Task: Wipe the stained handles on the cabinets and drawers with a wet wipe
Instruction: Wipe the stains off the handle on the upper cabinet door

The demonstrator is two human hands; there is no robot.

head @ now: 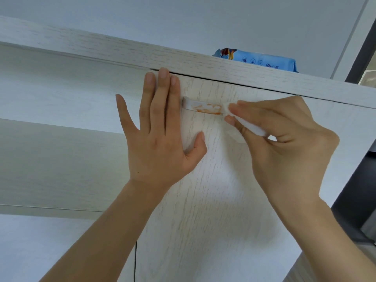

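One handle [201, 107] in view: white, horizontal bar, mounted near the top edge of a pale wood-grain cabinet door [203, 200]. Orange stain covers its middle and right portion; left end looks clean.

One wet wipe [250, 127], white, folded into a wad. Its tip touches the right end of the handle, at the edge of the stain.

Right hand [284, 143]: fingers curled, pinching the wipe between thumb and fingertips; wipe body runs back under the fingers.

Left hand [158, 127]: spread wide and flat, holding nothing, palm against the door. Three fingertips reach the gap at the door's top edge, just left of the handle; thumb lies below the handle.

One blue wipe pack [262, 61] lies on the cabinet top [122, 47], above and right of the handle, partly hidden by the top's front edge.

Two forearms enter from below. One vertical seam between door panels shows at lower centre.
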